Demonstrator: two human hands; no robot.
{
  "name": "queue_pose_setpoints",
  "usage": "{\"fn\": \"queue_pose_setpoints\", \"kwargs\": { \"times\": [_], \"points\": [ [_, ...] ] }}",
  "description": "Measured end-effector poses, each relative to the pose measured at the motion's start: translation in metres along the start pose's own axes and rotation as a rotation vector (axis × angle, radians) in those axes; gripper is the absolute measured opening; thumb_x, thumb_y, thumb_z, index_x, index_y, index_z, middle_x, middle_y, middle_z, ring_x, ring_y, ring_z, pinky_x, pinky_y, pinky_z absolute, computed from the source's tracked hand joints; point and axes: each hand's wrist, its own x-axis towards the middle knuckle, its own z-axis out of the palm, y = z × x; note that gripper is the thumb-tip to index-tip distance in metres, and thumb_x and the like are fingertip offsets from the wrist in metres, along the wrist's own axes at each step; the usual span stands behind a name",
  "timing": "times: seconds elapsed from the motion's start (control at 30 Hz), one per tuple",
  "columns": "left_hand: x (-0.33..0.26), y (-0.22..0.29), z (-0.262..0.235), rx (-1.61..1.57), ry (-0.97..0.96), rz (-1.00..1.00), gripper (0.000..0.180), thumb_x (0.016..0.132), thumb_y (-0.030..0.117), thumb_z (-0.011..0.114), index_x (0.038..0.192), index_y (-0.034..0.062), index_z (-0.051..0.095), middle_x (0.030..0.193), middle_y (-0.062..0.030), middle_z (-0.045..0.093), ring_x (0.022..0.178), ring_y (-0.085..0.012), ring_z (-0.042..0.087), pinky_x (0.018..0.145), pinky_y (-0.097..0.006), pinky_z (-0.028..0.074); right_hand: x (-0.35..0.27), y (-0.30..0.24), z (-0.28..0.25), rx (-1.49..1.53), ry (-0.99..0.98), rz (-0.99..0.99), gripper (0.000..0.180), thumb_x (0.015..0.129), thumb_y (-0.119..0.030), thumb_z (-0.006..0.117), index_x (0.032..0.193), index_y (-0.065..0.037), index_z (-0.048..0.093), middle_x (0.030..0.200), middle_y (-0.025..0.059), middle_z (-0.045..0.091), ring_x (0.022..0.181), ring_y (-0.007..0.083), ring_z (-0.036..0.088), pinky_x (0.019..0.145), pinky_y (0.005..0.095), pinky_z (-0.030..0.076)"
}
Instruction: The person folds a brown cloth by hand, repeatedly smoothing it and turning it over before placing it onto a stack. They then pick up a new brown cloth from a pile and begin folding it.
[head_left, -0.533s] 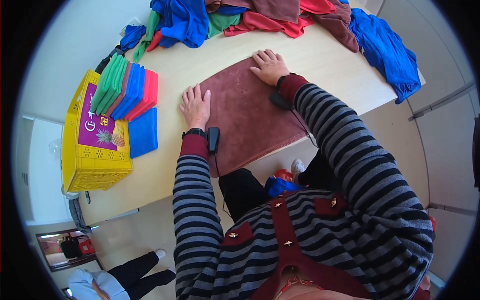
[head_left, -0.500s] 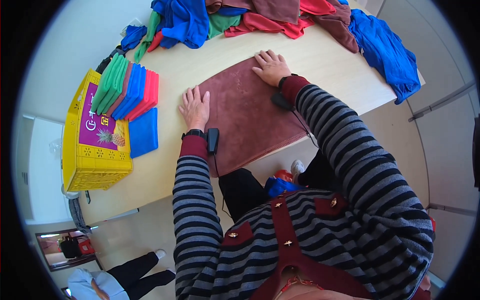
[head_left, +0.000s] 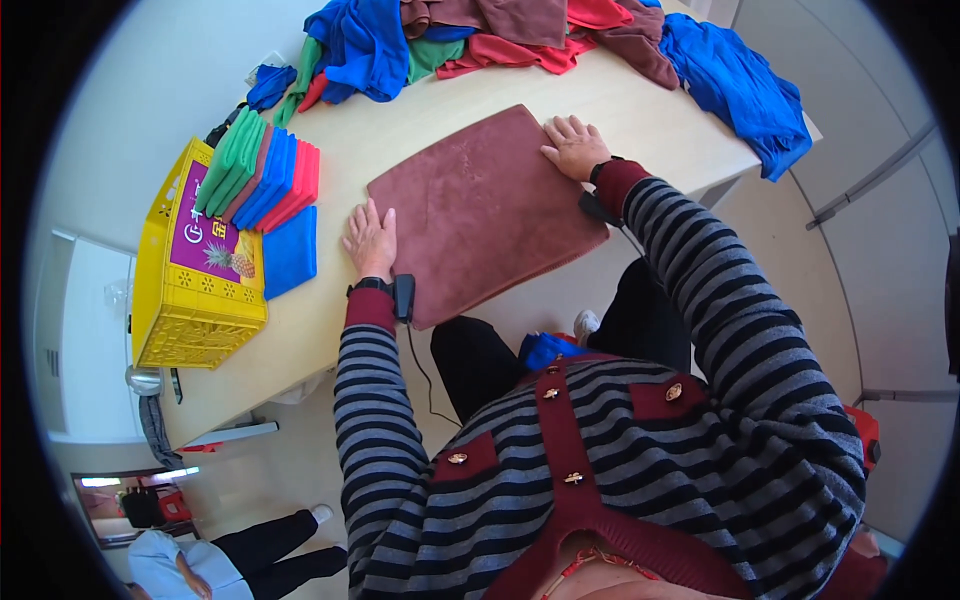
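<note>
A brown towel [head_left: 490,215] lies spread nearly flat on the table, its near edge reaching the table's front edge. Beside its left edge, my left hand [head_left: 371,242] rests flat with fingers stretched. My right hand [head_left: 577,149] lies at the towel's far right edge, palm down, fingers out. Neither hand grips anything. Both wrists wear a dark strap with a small black device.
Left of the towel stands a yellow plastic crate [head_left: 200,310], with folded green, brown, blue and red towels [head_left: 265,175] against it. A folded blue towel [head_left: 290,255] lies alongside. Loose towels [head_left: 520,25] heap along the far side. A person [head_left: 190,570] is at lower left.
My hands have moved apart, the left toward the towel's left edge and the right outward to the right. The towel now looks wider and flatter. The whole view has shifted slightly.
</note>
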Motion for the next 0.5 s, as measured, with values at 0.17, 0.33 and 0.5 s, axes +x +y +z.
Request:
{"fn": "queue_pose_setpoints", "kwargs": {
  "times": [0.17,0.33,0.5],
  "points": [
    [-0.025,0.001,-0.023,0.006,0.086,0.117,0.066,0.103,0.053,0.036,0.157,0.0157,0.029,0.163,-0.0127,0.025,0.151,-0.0323,0.02,0.12,-0.057,0.013,-0.016,-0.016,-0.027,-0.083,0.115,-0.041,0.063,0.102,-0.047,0.042,0.155,-0.013,0.032,0.161,0.0117,0.029,0.149,0.0349,0.026,0.118,0.0528,0.024],
    [-0.085,0.046,-0.041,-0.081,0.169,0.412,0.062,0.103,0.048,0.043,0.155,0.0149,0.034,0.162,-0.0144,0.028,0.15,-0.0331,0.024,0.12,-0.055,0.016,-0.053,-0.097,-0.031,0.032,0.243,-0.464,0.065,0.1,-0.05,0.045,0.154,-0.013,0.035,0.159,0.0124,0.033,0.15,0.0321,0.024,0.12,0.0509,0.021],
    [-0.116,0.043,-0.042,-0.071,0.213,0.487,0.067,0.096,0.042,0.057,0.153,0.0119,0.037,0.159,-0.0155,0.032,0.148,-0.0332,0.028,0.12,-0.052,0.02,-0.054,-0.088,-0.032,-0.004,0.258,-0.482,0.067,0.1,-0.053,0.045,0.153,-0.013,0.037,0.159,0.0113,0.035,0.15,0.0299,0.025,0.122,0.0487,0.02]
  ]
}}
